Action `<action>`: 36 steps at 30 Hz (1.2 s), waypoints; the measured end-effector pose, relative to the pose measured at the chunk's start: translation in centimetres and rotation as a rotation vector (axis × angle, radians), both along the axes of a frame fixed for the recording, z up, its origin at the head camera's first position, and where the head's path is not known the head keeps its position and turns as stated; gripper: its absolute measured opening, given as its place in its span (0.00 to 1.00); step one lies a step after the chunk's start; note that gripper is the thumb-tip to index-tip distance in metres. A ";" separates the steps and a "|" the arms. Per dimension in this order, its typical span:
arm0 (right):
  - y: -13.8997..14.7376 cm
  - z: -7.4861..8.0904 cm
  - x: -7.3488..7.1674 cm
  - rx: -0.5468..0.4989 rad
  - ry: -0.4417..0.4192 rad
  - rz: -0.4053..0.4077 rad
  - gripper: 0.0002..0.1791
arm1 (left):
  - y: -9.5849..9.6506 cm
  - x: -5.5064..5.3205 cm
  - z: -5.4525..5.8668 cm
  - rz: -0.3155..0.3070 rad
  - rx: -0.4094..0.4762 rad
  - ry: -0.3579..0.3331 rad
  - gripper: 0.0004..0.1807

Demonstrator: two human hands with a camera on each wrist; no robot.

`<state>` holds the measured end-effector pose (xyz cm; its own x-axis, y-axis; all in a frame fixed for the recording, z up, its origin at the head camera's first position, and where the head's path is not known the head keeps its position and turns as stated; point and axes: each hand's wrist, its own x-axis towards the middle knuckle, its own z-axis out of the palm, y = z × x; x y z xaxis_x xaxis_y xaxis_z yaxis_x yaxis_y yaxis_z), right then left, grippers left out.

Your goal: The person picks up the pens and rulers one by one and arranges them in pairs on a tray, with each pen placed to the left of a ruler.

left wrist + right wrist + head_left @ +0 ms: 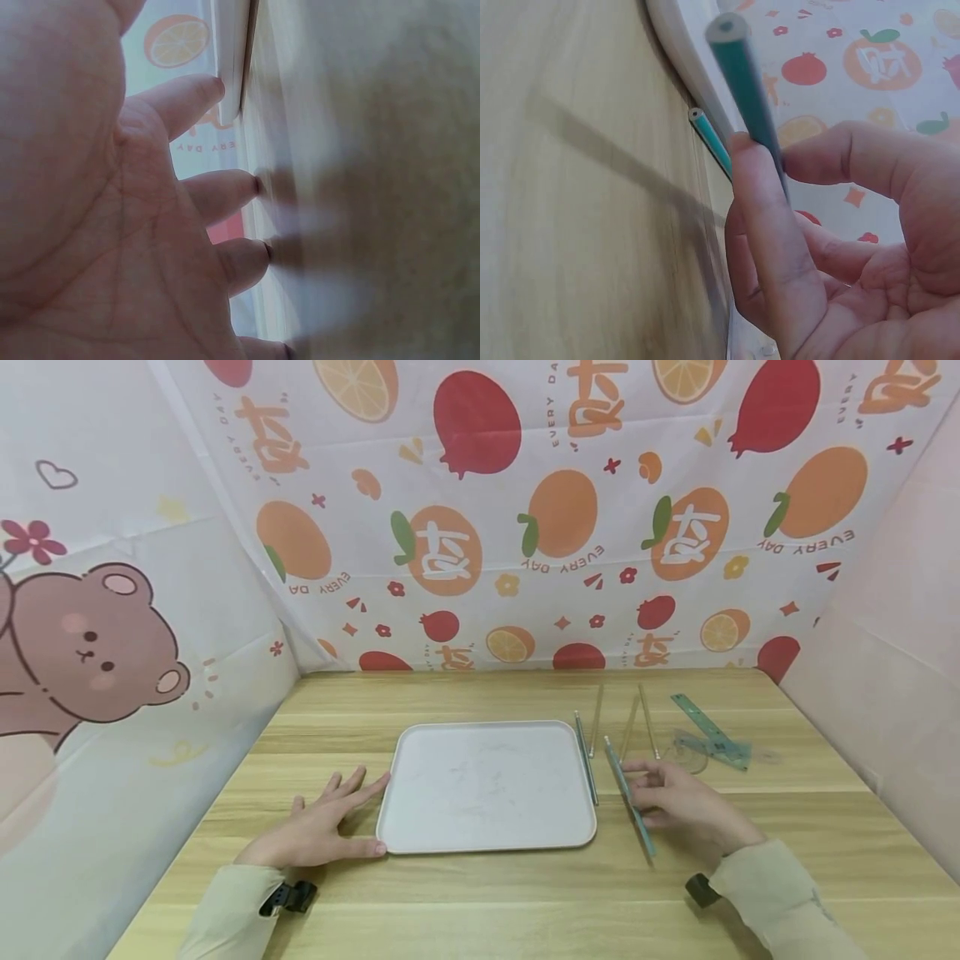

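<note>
A white rectangular tray (487, 785) lies on the wooden table. At its left side my left hand (318, 833) rests with fingers spread, index fingertip and thumb tip at the tray's rim; the left wrist view shows the index finger (187, 101) against the tray edge (231, 60). To the right of the tray, my right hand (686, 806) pinches a green pencil (628, 797) between thumb and fingers. This pencil is tilted and casts a shadow on the table. A second green pencil (587, 758) lies along the tray's right edge.
Behind the right hand lie several plain wooden-coloured pencils (648, 722). Farther right are a green ruler (697, 717), a set square (738, 755) and a clear protractor (692, 758), partly overlapping. A fruit-print cloth (480, 635) hangs at the table's back edge.
</note>
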<state>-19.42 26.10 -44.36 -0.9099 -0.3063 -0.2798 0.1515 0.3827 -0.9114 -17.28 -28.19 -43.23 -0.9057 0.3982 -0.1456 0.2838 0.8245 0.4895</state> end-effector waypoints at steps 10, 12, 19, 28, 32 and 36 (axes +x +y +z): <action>-0.8 0.3 -0.4 -0.065 -0.008 0.000 0.38 | -0.1 0.0 0.1 0.011 0.004 -0.015 0.58; -1.0 0.3 -0.4 -0.072 -0.009 -0.005 0.38 | -0.1 0.0 0.1 0.014 -0.001 -0.014 0.58; -2.1 0.7 -0.6 -0.070 -0.005 -0.013 0.38 | -0.1 0.0 0.0 0.015 -0.003 -0.022 0.58; -4.3 1.0 -1.2 -0.087 -0.010 -0.003 0.38 | -0.4 -0.1 -0.2 0.002 0.013 -0.031 0.57; -5.2 1.3 -1.3 -0.088 -0.005 -0.003 0.38 | -0.5 0.0 -0.1 0.003 0.011 -0.031 0.57; -6.4 1.6 -1.6 -0.059 -0.012 -0.021 0.37 | -0.5 0.1 -0.1 0.008 0.005 -0.032 0.57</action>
<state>-20.99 19.66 -42.71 -0.9130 -0.3036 -0.2727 0.1699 0.3247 -0.9304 -17.19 -28.67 -43.30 -0.9037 0.3916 -0.1730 0.2610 0.8243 0.5023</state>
